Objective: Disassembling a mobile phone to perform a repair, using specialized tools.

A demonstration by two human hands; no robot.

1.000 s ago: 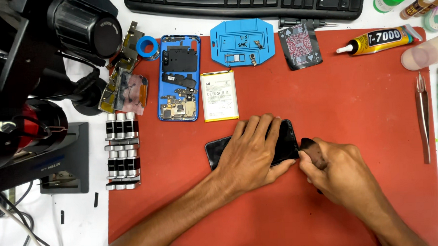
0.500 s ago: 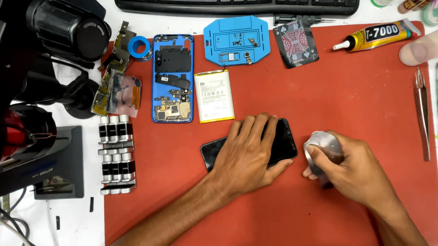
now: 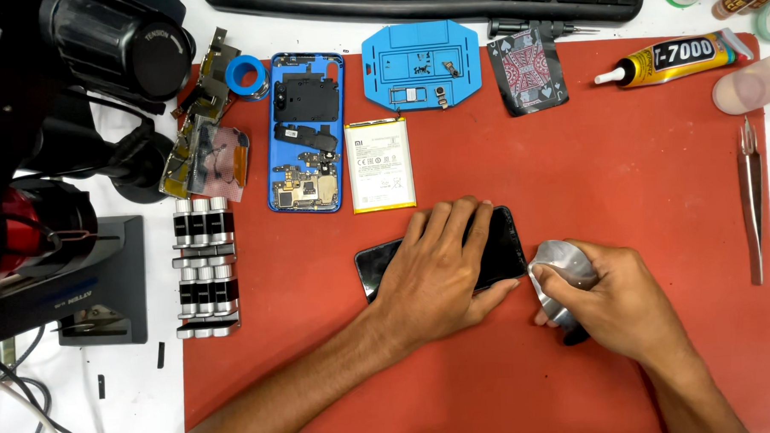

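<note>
The left hand (image 3: 438, 274) lies flat, palm down, on a dark phone screen (image 3: 497, 247) that rests on the red mat (image 3: 656, 173) near the middle of the worktop. Its fingers are spread apart and pressed onto the glass, not curled round anything. The screen's long axis runs roughly left to right, tilted a little (its right end sits higher in the view than its left end), with the left corner showing past the wrist and the right end showing past the fingertips.

Just beside the screen's right end, the right hand (image 3: 614, 298) has its fingers closed round a thin, shiny metal tool (image 3: 562, 266); a dark end of the tool shows below the hand. Whether the tool touches the screen cannot be told.

Further up the mat lie an opened blue phone body (image 3: 307, 134) with its boards exposed, a white battery (image 3: 381, 164) just beside it, and a blue parts tray (image 3: 421, 66). A glue tube (image 3: 674, 59) lies at the upper right, tweezers (image 3: 751, 204) at the right edge.
</note>
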